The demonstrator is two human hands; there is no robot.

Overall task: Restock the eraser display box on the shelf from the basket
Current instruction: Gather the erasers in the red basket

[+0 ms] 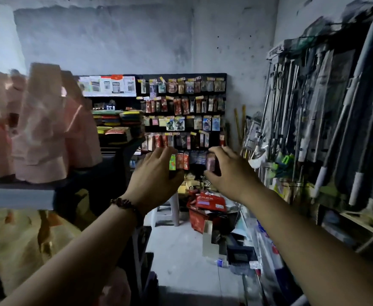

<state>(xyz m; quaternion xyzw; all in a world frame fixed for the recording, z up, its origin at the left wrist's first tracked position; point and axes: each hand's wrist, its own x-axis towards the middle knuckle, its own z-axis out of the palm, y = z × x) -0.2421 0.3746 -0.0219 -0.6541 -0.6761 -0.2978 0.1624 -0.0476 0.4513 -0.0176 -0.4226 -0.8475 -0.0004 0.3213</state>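
Both my hands are raised in mid-air in a narrow shop aisle, in front of a black pegboard [182, 115] hung with small packets. My left hand [157, 173], with a bead bracelet at the wrist, shows its back to me, fingers spread and nothing visible in it. My right hand [227, 171] curls thumb and fingers around a small dark block [213, 164], blurred, possibly an eraser. A red container with a red carton [210, 200] sits on the floor beyond my hands. I cannot make out an eraser display box.
Shelves on the left carry pink packaged goods [37, 129] and stacked coloured notebooks [119, 124]. Long-handled tools and poles [327, 120] hang along the right wall. A white plastic stool [170, 213] stands ahead on the grey floor. Boxes and clutter [236, 250] line the lower right.
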